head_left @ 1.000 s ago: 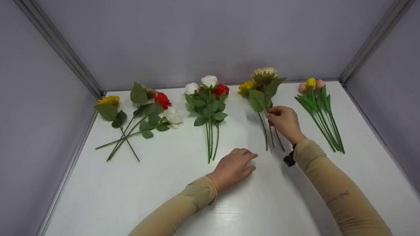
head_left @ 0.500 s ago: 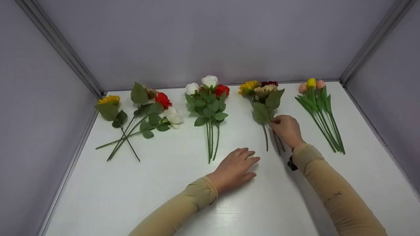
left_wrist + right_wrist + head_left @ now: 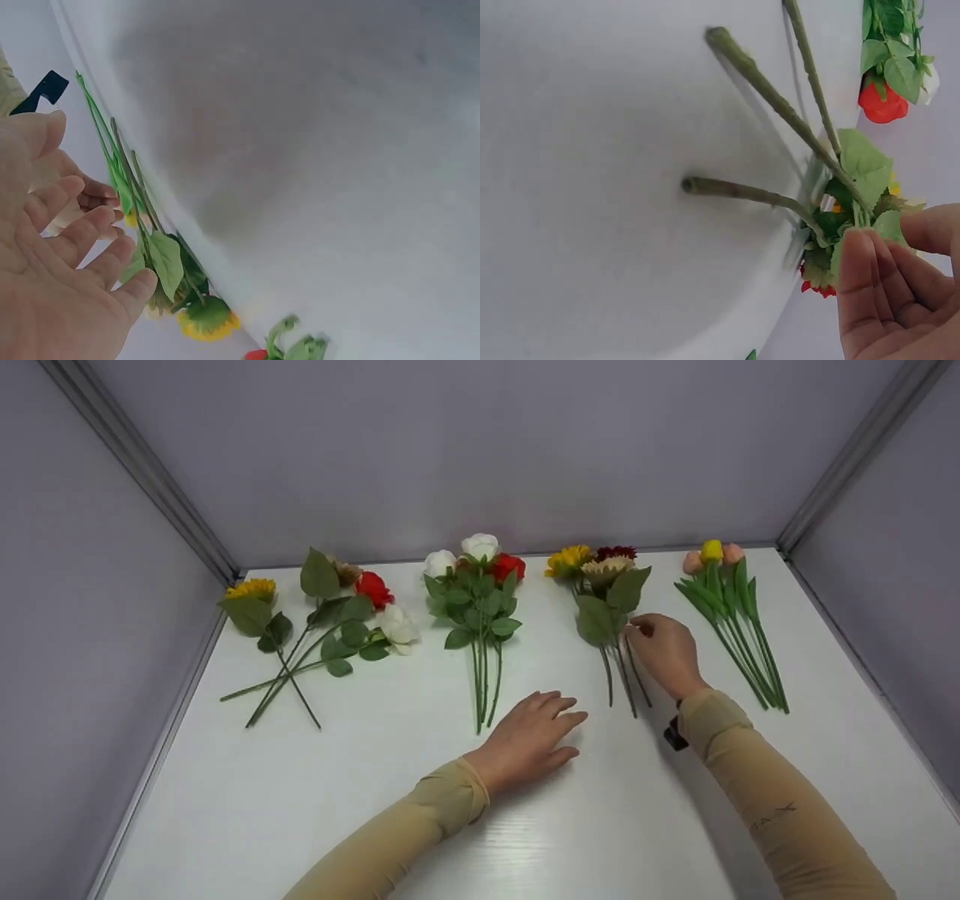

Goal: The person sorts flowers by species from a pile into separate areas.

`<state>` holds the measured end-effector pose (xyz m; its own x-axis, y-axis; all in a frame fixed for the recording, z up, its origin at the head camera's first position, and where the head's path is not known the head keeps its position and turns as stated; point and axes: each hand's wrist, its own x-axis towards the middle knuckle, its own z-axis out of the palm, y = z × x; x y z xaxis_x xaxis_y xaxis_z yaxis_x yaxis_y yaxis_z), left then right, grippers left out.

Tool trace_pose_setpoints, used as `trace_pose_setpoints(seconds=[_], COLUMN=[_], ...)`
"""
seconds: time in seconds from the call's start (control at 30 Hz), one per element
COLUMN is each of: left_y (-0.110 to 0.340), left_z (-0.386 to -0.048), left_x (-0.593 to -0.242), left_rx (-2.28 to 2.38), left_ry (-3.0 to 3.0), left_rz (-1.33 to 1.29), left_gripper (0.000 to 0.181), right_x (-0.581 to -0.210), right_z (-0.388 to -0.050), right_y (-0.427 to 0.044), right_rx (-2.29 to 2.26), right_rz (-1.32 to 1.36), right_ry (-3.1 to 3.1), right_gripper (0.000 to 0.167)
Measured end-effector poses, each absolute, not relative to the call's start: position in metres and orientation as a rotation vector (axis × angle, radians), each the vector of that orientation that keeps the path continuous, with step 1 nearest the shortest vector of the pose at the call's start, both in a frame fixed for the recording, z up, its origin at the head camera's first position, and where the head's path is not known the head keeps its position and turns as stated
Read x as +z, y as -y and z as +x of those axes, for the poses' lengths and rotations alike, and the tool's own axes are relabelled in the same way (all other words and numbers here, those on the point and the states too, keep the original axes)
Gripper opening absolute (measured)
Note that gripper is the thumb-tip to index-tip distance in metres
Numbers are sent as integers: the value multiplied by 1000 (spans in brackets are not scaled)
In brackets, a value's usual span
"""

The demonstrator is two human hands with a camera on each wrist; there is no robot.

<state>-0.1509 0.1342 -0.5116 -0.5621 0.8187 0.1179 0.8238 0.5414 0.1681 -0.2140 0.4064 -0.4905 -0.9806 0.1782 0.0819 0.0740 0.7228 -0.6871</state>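
Observation:
My right hand (image 3: 666,654) is beside a bunch of three sunflower-like flowers on the white table. One bloom is yellow (image 3: 568,561), one cream (image 3: 609,570), one dark red (image 3: 616,553). In the right wrist view, the thumb and fingers (image 3: 859,277) stand apart close to the green leaves (image 3: 866,169) and brown-green stems (image 3: 780,109). Whether a fingertip touches a leaf cannot be told. My left hand (image 3: 529,739) hovers low over the table, left of the stem ends, fingers spread and holding nothing. The left wrist view shows its palm (image 3: 60,285) facing the bunch.
White and red roses (image 3: 480,600) lie bunched in the middle. On the left, a yellow sunflower (image 3: 251,591), a red rose (image 3: 373,589), a white rose (image 3: 396,628) and another flower lie crossed. Tulips (image 3: 731,607) lie at right. Grey panels (image 3: 480,450) enclose the table (image 3: 337,802).
The cream flower came down onto the bunch from a raised position, uncovering the dark red one. My right hand then let go and shifted slightly right. My left fingers spread.

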Motion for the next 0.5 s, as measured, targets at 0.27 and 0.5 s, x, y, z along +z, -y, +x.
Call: trace_pose_setpoints(seconds=[0.27, 0.5], left_y=[-110, -60], left_z=[-167, -188], left_x=[-502, -498], left_rx=[-385, -459], left_ry=[2798, 2796], left_rz=[-1349, -1153], left_gripper=[51, 45], right_x=[-481, -478], right_z=[-212, -205], right_y=[-391, -352], right_rx=[1033, 847], right_rz=[2, 264], right_ry=[2721, 2781], right_gripper=[38, 38])
